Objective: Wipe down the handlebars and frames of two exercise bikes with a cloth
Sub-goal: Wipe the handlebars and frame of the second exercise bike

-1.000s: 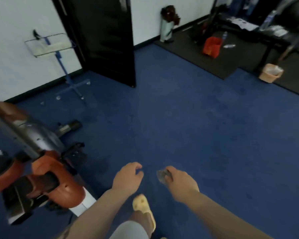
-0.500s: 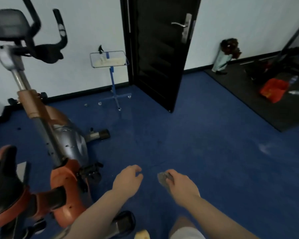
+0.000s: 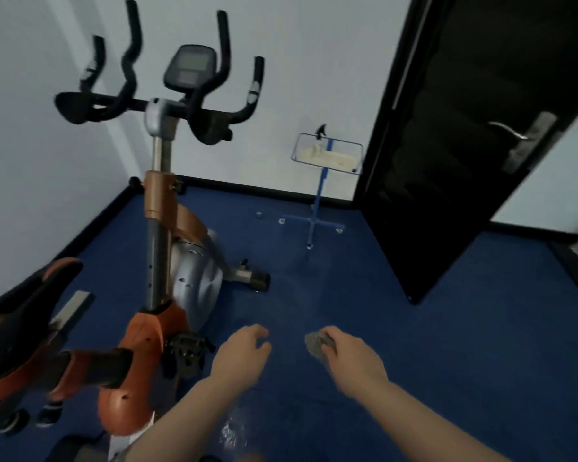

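a view looked down from a person's head onto a blue carpet point(image 3: 414, 345). the right hand point(image 3: 354, 358) was held out in front, fingers curled round a small grey cloth point(image 3: 316, 345) that stuck out past the knuckles. the left hand point(image 3: 242, 356) hovered beside it, fingers loosely curled and holding nothing, apart from the cloth. to the left stood an orange and silver exercise bike point(image 3: 167, 285), near but not touching the left hand. its black handlebars point(image 3: 181, 91) rose against a white wall, with a small console point(image 3: 188, 66) between them. its black and orange saddle point(image 3: 17, 315) sat at the far left. a blue stand point(image 3: 317, 201) stood by an open black door point(image 3: 464, 145).
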Motion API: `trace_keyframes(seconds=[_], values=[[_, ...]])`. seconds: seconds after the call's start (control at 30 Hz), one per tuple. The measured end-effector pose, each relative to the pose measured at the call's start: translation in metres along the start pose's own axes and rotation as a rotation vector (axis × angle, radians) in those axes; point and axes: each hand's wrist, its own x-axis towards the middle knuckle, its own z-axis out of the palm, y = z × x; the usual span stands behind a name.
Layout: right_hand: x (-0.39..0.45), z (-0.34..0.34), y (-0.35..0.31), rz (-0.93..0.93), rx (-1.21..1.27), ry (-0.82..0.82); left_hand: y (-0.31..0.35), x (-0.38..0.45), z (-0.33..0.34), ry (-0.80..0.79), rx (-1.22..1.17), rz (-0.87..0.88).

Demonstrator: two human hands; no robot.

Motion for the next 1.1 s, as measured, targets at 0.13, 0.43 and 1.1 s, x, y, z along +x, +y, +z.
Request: trace_keyframes(seconds=[0.13,0.43,1.1], values=[[0.045,-0.012,-0.013,-0.09,0.024,-0.02,0.016,0.011,-0.013,0.095,-0.06,-0.049],[0.168,-0.024,-0.098,-0.273,0.157,-0.024,0.015,0.101,-0.089,0.283,-0.138,-0.079],[0.386,-0.161,-0.246,-0.645,0.68,0.347,0.077,0.28,-0.267,0.824,-0.432,0.101]])
